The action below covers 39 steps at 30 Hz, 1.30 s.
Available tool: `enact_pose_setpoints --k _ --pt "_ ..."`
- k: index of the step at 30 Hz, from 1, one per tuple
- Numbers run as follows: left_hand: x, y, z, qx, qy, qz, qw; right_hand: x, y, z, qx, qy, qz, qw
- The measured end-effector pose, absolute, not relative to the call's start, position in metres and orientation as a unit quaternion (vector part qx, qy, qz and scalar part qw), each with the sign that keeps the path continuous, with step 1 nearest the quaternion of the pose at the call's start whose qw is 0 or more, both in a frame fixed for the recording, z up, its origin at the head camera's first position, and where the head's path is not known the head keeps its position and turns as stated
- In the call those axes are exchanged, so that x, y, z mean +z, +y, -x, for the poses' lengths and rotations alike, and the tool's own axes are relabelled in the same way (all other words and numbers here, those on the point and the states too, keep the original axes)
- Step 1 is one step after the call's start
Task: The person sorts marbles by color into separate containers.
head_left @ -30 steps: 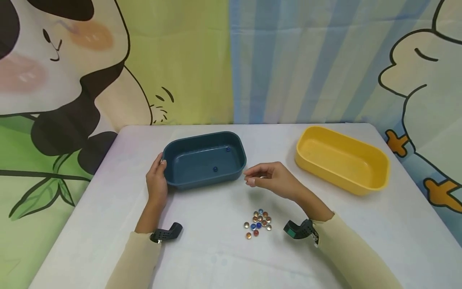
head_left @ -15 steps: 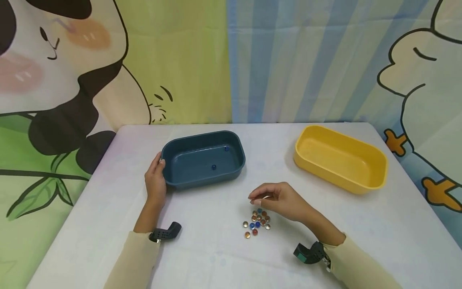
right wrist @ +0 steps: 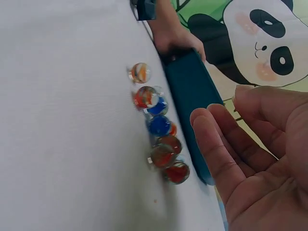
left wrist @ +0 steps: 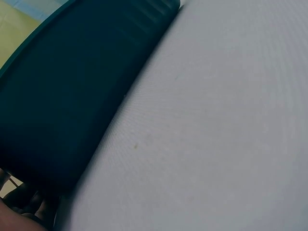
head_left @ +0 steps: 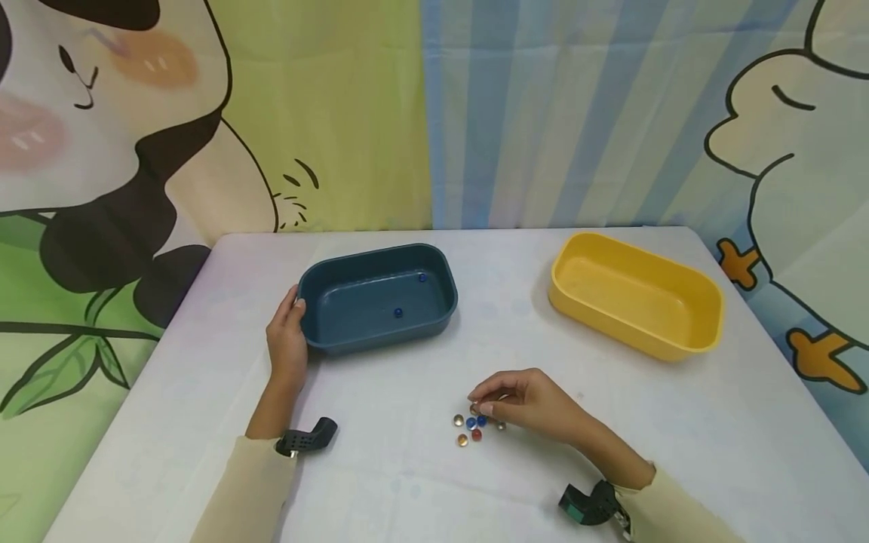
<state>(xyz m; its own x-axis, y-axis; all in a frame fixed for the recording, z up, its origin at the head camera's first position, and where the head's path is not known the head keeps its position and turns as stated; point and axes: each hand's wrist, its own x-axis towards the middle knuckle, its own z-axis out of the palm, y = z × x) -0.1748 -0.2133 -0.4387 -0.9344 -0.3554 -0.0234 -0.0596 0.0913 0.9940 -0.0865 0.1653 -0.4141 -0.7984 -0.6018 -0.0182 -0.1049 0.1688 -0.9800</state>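
My left hand holds the left end of a dark blue plastic tub, thumb at the rim; its fingers show only partly in the left wrist view. Two blue marbles lie inside the tub. My right hand hovers over a cluster of glass marbles, hiding part of it in the head view. From the right wrist, thumb and fingers stand apart with nothing between them. Blue, red-swirled and orange marbles lie on the white cloth beside that hand.
At the right back of the white-covered table stands a yellow tub, with no marbles visible in it. A cartoon-printed curtain hangs behind the table. Each wrist wears a small black camera.
My right hand has moved from beside the blue tub's right end back toward the person, down over the marbles. The left hand keeps its hold on the tub.
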Motion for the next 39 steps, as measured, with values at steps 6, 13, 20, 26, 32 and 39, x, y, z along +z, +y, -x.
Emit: enact_pose_setpoints --k 6,13,20,26,32,39 --pt "-0.439 -0.214 0.177 -0.663 -0.726 -0.142 0.112 -0.42 0.167 0.08 -0.587 0.747 0.25 0.186" --pt "-0.44 -0.214 0.178 -0.67 -0.72 -0.145 0.108 -0.417 0.166 0.066 -0.586 0.759 0.228 0.168" --pt "-0.438 -0.212 0.177 -0.666 -0.724 -0.138 0.111 -0.42 0.166 0.052 -0.611 0.728 0.241 0.199" --pt "-0.436 -0.211 0.175 -0.663 -0.728 -0.136 0.113 -0.424 0.169 0.049 -0.598 0.743 0.23 0.192" --pt "-0.438 -0.213 0.175 -0.662 -0.729 -0.134 0.111 -0.426 0.169 0.051 -0.584 0.762 0.233 0.155" --pt "-0.44 -0.212 0.175 -0.665 -0.726 -0.134 0.113 -0.425 0.166 0.056 -0.516 0.823 0.225 0.077"
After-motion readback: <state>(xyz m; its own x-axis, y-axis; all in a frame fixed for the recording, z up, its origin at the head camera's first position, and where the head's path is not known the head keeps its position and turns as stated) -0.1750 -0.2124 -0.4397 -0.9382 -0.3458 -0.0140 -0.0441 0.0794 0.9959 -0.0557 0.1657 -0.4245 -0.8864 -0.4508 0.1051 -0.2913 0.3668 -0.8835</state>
